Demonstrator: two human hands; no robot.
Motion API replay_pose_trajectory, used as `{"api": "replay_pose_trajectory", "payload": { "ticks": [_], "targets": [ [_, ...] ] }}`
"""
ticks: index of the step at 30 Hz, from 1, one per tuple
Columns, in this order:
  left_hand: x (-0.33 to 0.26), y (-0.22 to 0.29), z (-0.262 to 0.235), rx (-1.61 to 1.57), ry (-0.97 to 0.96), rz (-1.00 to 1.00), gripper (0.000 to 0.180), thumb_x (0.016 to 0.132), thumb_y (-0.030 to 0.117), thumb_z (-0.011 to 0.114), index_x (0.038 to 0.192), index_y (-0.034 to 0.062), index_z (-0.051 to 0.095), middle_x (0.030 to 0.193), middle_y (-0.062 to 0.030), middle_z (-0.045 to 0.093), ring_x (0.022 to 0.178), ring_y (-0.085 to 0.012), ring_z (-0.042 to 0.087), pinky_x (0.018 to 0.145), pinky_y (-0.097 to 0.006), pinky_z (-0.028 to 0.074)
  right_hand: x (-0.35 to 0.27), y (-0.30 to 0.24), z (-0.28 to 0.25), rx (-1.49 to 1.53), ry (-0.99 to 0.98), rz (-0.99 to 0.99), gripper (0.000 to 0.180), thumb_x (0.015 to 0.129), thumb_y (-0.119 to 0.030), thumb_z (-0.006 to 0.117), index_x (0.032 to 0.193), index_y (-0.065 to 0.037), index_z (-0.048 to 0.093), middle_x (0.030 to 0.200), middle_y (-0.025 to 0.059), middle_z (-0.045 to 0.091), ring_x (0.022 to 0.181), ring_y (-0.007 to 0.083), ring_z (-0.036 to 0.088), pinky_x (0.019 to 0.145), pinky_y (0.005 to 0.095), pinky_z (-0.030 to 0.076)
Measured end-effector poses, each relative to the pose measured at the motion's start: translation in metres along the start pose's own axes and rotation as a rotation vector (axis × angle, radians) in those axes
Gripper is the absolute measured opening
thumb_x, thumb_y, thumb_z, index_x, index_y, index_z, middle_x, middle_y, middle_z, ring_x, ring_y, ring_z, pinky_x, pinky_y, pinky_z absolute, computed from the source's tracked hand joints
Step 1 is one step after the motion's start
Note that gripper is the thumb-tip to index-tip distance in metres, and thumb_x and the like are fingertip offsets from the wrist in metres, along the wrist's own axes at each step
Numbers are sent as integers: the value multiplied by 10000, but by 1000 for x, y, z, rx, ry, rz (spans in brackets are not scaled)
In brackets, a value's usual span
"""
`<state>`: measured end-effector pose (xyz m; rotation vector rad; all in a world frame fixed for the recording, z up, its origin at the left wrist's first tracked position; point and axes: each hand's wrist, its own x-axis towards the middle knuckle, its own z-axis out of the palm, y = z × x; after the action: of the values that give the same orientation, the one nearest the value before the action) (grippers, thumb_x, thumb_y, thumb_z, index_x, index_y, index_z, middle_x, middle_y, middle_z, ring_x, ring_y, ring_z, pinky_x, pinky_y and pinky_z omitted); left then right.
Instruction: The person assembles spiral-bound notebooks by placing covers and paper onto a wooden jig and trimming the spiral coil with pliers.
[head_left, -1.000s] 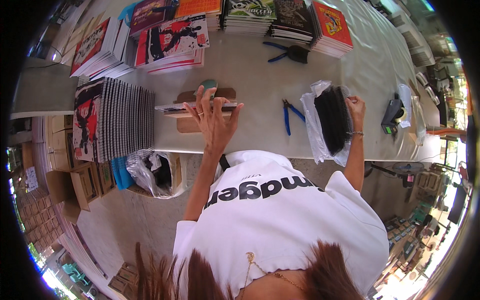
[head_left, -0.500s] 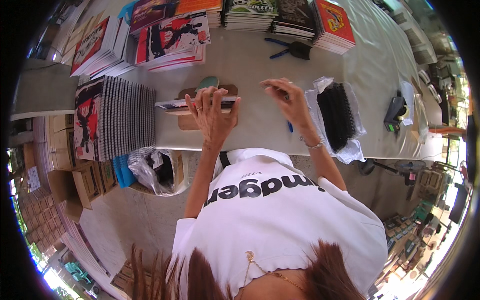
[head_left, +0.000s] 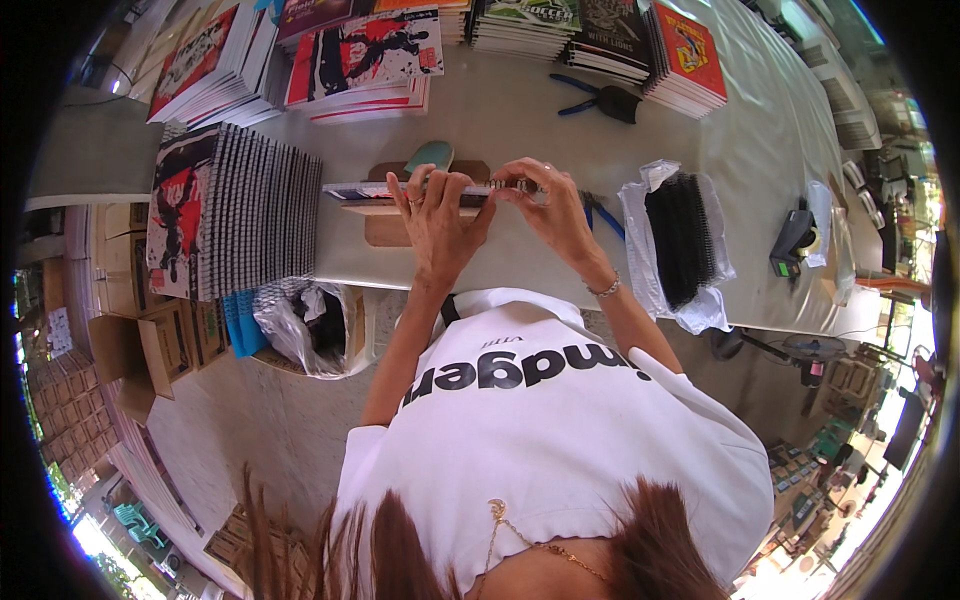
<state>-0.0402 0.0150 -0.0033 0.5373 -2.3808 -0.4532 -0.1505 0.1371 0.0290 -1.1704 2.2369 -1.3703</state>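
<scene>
Shifted leftward since the earlier frame, the right hand [head_left: 552, 210] is now meeting the right end of the notebook [head_left: 360, 189], which is standing on edge over the wooden stand [head_left: 390, 232]. Its thumb and fingertips are pinching narrowly what appears to be a dark coil [head_left: 513, 185]. The left hand [head_left: 438, 215] is holding the notebook, fingers bent over its upper edge. Were that hold slackening, pages could be slipping out of line; a skewed coil could be snagging.
</scene>
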Motion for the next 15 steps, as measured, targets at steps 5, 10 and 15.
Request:
{"api": "replay_pose_trajectory", "payload": {
  "ticks": [5, 10, 15],
  "targets": [
    [1, 1, -2, 12, -2, 7, 313, 735, 316, 772, 898, 151, 561, 919, -21, 505, 1112, -239, 455, 1137, -567, 142, -1, 3, 0, -44, 49, -109, 161, 786, -76, 721, 932, -71, 653, 912, 19, 662, 848, 215, 613, 839, 332, 424],
    [2, 1, -2, 8, -8, 10, 335, 689, 309, 796, 891, 146, 583, 899, -35, 521, 1037, -253, 489, 1129, -564, 154, -5, 1, 5, 88, 49, -78, 181, 772, 0, 706, 934, -45, 641, 929, 31, 653, 848, 229, 614, 848, 339, 448],
    [2, 0, -6, 18, -22, 26, 332, 708, 316, 790, 904, 147, 582, 899, -32, 516, 1020, -250, 487, 1121, -545, 166, -10, -3, 11, 239, 77, 16, 203, 785, 50, 669, 971, -16, 623, 932, 87, 634, 834, 262, 614, 782, 333, 491]
  ]
}}
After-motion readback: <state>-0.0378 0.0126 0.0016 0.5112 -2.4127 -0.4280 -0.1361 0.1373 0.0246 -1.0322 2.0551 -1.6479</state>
